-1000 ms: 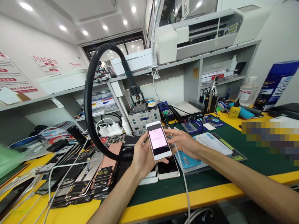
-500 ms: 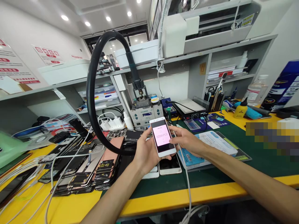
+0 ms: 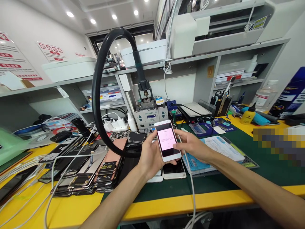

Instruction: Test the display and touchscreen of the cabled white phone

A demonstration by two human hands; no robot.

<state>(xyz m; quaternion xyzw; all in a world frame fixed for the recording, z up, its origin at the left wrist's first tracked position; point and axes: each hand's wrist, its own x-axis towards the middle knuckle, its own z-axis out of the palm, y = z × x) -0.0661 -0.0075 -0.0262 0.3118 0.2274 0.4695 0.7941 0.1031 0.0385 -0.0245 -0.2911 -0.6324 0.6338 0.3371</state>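
Working remotely, I see the green mat [image 3: 166,190] below; above it my left hand [image 3: 151,156] cups the phone [image 3: 166,138] from its left side and beneath. My right hand [image 3: 194,144] is half curled at the opposite edge; I cannot tell whether its fingers grip. Technique: brace with the left palm, tap lightly, keep the white cable [image 3: 192,187] slack. Versus one second ago: right thumb [image 3: 179,146] further over the screen, which remains pink.

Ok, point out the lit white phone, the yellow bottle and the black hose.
Lit white phone [image 3: 167,138]: head view, screen's middle.
Yellow bottle [image 3: 248,117]: head view, body.
Black hose [image 3: 96,95]: head view, its left side.
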